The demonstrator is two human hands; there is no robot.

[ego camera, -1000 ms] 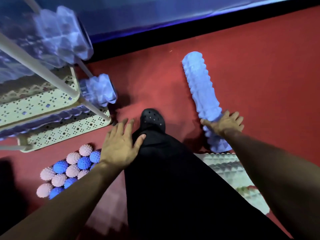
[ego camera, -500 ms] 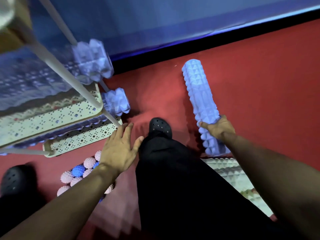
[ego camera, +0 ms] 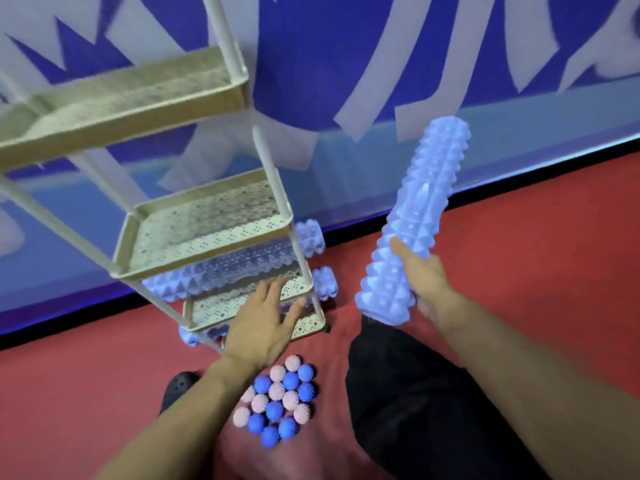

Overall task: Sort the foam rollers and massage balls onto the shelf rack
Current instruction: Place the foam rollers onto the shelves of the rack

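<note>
Red carpet runs up to a blue-and-white patterned wall, and the cream shelf rack stands to my left against it. By my judgement the job is partly done. Pale blue spiked foam rollers already lie on the lower tiers: one long roller rests under the middle tray, its far end poking out past the post, and another roller end sticks out at the bottom tier. How many are stacked there in all I cannot tell, as the trays hide most of them. The middle tray and the top tray look bare from this angle, though the top one is blurred.

My right hand grips another spiked foam roller around its lower part, fingers curled about it, holding it tilted in the air above my knee, well apart from the rack. It has not been shelved yet.

My left hand is flat and relaxed with fingers spread, reaching toward the bottom tier; whether it touches the rack I cannot say.

Every massage ball is still to go: a cluster of pink and blue spiky massage balls sits on the carpet just below my left wrist, near my dark shoe. So one roller in hand and the whole ball pile remain.
</note>
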